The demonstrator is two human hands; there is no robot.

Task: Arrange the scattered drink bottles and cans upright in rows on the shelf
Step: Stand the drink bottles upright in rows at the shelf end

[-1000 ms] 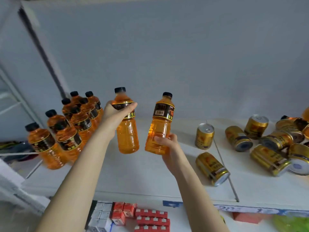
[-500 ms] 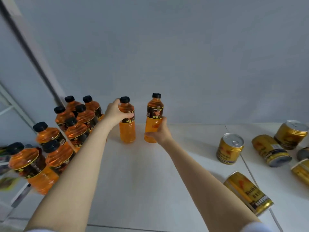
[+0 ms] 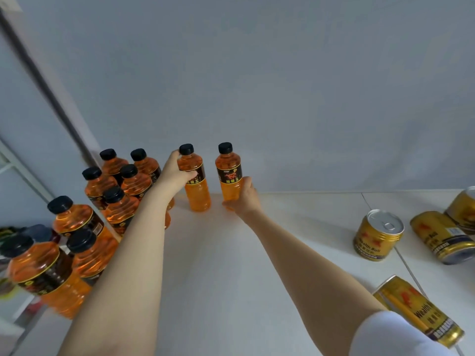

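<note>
Nearest the camera, at about five o'clock, a gold can lay on its side on the white shelf, partly behind a white sleeve. At about seven to nine o'clock stood the upright bottles, orange with black caps, lined in two rough rows running toward the back wall; the nearest of them looked blurred at the frame's edge. Farther in, at three o'clock, an upright can stood near a tipped can, with another can cut off by the frame just beyond it. Both forearms reached to the rear of the shelf, close to twelve o'clock. There the left hand was wrapped around the shoulder and label of the left bottle, whose base appeared to rest on the shelf just beside the back of the rows. The right hand was closed around the lower body of the right bottle, upright and near its neighbour but apart from it; whether its base touched the shelf could not be told, since the fingers hid it. By this view, the bottles were largely arranged, with these two starting further rows and not yet released, while the cans seemed hardly begun: at least two needed standing up, and none sat in a row.
</note>
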